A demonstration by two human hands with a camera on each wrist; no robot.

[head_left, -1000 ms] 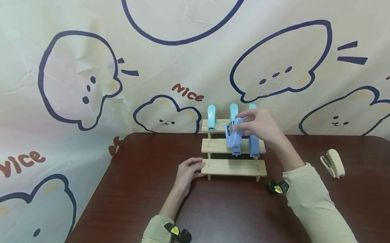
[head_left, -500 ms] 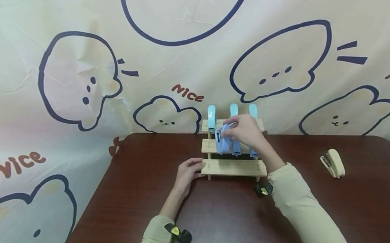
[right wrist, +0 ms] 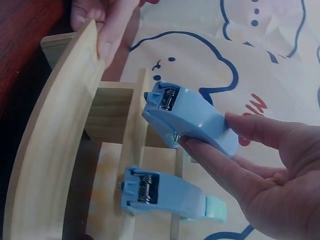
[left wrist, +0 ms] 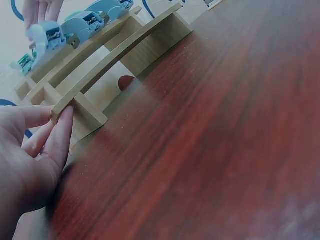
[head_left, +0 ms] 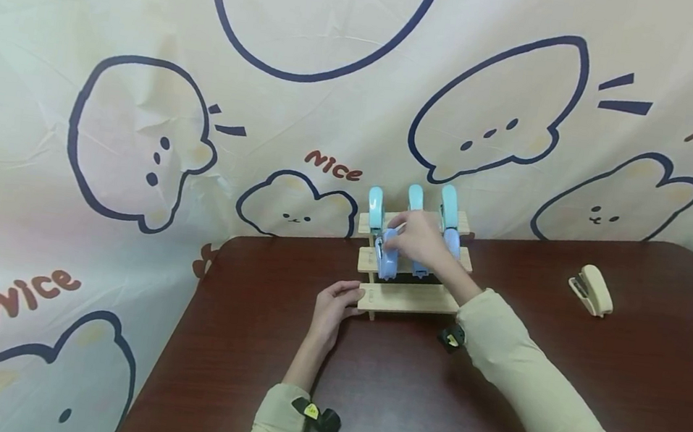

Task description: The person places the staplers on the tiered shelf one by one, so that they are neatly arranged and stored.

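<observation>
A three-tier wooden rack (head_left: 411, 299) stands on the table. At the left end of its lowest board, my left hand (head_left: 331, 312) pinches the board between thumb and fingers. My right hand (head_left: 421, 239) holds a periwinkle-blue stapler (right wrist: 195, 115) by its rear, over the left part of the middle tier; whether it touches the board I cannot tell. Beside it, a second blue stapler (right wrist: 172, 194) rests on that tier, partly hidden by the hand in the head view. A third blue stapler (head_left: 452, 243) is farther right.
On the top tier stand three turquoise staplers, including a left one (head_left: 376, 207) and a right one (head_left: 450, 205). A cream stapler (head_left: 593, 290) lies on the dark wooden table (head_left: 490, 425) at right. A cartoon-printed sheet (head_left: 307, 116) hangs behind.
My right hand has carried the blue stapler leftward and slightly down along the middle tier, uncovering the right-hand turquoise stapler. The left hand has stayed at the lowest board.
</observation>
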